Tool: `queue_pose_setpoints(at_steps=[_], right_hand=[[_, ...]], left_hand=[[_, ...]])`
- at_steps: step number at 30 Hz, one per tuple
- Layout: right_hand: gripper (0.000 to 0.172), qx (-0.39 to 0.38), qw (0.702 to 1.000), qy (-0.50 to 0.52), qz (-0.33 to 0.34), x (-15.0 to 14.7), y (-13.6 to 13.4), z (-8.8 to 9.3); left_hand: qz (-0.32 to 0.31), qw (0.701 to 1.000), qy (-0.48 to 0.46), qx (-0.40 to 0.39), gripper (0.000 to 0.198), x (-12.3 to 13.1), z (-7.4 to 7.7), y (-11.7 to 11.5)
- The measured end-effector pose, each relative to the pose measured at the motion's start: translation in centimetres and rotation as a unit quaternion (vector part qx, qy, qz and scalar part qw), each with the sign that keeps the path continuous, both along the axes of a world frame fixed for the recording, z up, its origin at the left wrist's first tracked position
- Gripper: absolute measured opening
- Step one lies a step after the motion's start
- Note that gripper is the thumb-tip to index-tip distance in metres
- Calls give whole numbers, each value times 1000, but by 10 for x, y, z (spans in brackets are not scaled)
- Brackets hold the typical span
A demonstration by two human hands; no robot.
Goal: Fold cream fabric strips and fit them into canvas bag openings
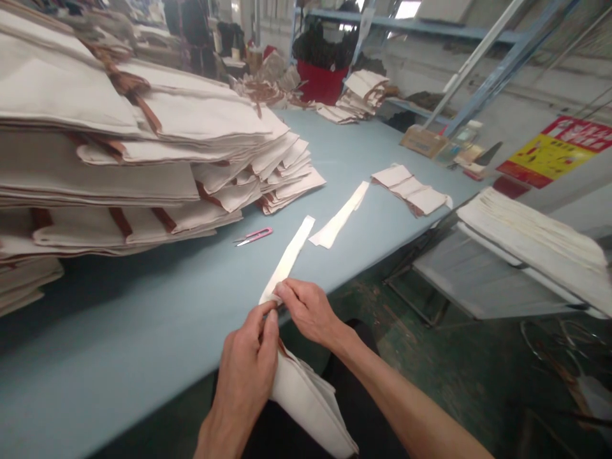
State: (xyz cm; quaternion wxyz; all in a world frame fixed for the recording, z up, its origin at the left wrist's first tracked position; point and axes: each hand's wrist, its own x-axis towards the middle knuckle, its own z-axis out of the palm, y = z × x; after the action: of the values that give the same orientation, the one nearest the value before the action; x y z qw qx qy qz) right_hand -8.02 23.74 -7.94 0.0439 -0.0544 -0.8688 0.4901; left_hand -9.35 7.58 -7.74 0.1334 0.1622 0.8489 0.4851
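At the table's front edge, my left hand [248, 357] is closed, thumb against fingers, on a folded white cloth piece [308, 398] with brown edging. The cloth hangs below the hand over my lap. My right hand [308, 312] pinches thin white material right by the left fingertips; whether this is the cloth or the strip's end I cannot tell. A cream strip [291, 255] runs away from the fingertips across the table. Beyond it lies a second, wider cream strip [339, 217]. Pink-handled thread snips [255, 237] rest to the left of the strips.
Tall stacks of white cloth pieces with brown ties [191, 121] fill the left of the blue table [172, 306]. A small folded bundle [411, 189] lies at the right edge. Farther back are a cardboard box [423, 140] and a red tub [321, 80]. A cloth-laden rack [530, 229] stands right.
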Motion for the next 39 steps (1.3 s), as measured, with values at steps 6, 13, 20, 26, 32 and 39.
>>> queue_pose_setpoints(at_steps=[6, 13, 20, 26, 32, 39], right_hand=[[21, -23, 998, -2, 50, 4, 6, 4], [20, -39, 999, 0, 20, -2, 10, -6], [25, -112, 994, -3, -13, -6, 12, -10], [28, -119, 992, -10, -48, -3, 8, -7], [38, -86, 992, -18, -90, -5, -1, -10], [32, -25, 998, -4, -60, -1, -5, -12]], left_hand=[[-6, 1000, 6, 4, 55, -4, 6, 1], [5, 999, 6, -32, 57, -3, 6, 0], [20, 996, -5, -84, 57, 3, 4, -5], [27, 996, -27, -79, 55, 3, 6, -2], [67, 993, -6, -99, 50, 7, 14, -5], [7, 993, -13, -117, 53, -16, 17, -8]])
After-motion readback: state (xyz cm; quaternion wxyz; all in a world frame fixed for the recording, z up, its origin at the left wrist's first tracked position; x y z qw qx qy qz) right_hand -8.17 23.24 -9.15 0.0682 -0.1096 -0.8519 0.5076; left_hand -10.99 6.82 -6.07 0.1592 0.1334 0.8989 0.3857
